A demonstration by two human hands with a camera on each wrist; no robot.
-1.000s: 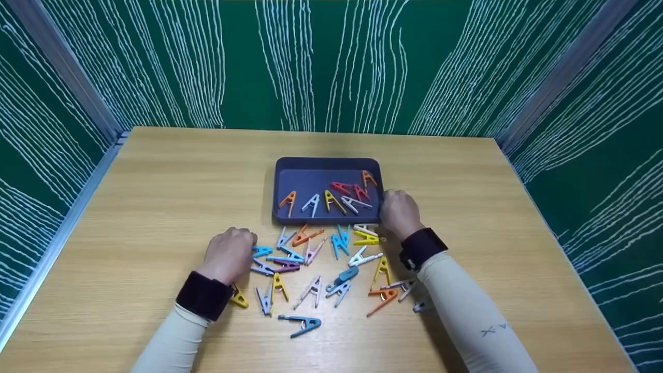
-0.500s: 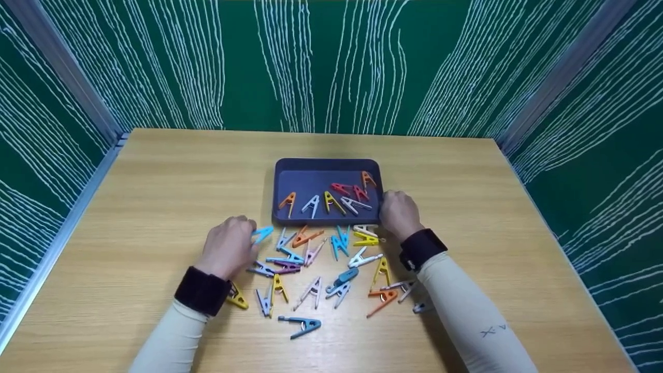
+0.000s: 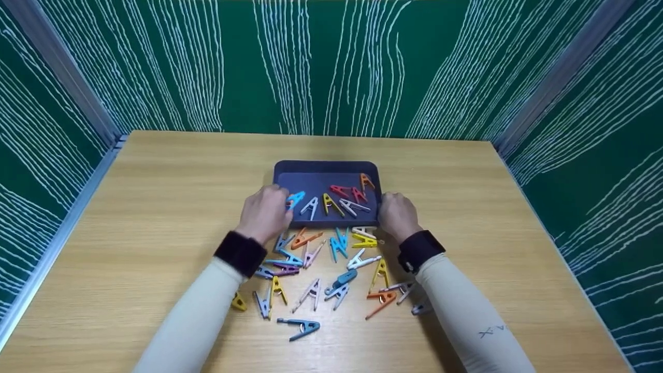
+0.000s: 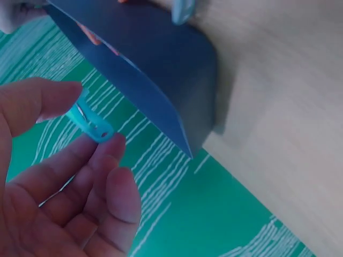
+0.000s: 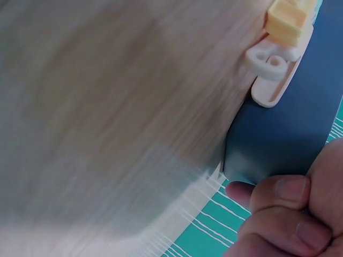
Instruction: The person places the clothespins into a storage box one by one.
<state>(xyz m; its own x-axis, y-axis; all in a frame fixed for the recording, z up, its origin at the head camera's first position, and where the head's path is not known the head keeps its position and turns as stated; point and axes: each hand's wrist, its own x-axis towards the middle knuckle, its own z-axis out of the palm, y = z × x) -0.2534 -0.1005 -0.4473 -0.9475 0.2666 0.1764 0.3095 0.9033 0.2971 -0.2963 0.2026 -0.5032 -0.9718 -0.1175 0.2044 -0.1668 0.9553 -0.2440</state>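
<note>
The blue clip (image 4: pixel 96 126) now shows over the left end of the tray (image 3: pixel 326 162), partly hiding an orange clip there; half a second ago I had it over the table (image 3: pixel 181 181), on the near left. I read that as one clip fewer among the loose ones on the near side, though it isn't let go yet. My left hand (image 3: pixel 264 212) pinches it between thumb and fingertips. My right hand (image 3: pixel 398 215) has stayed at the tray's right wall, fingers curled, gripping it as far as I can judge.
</note>
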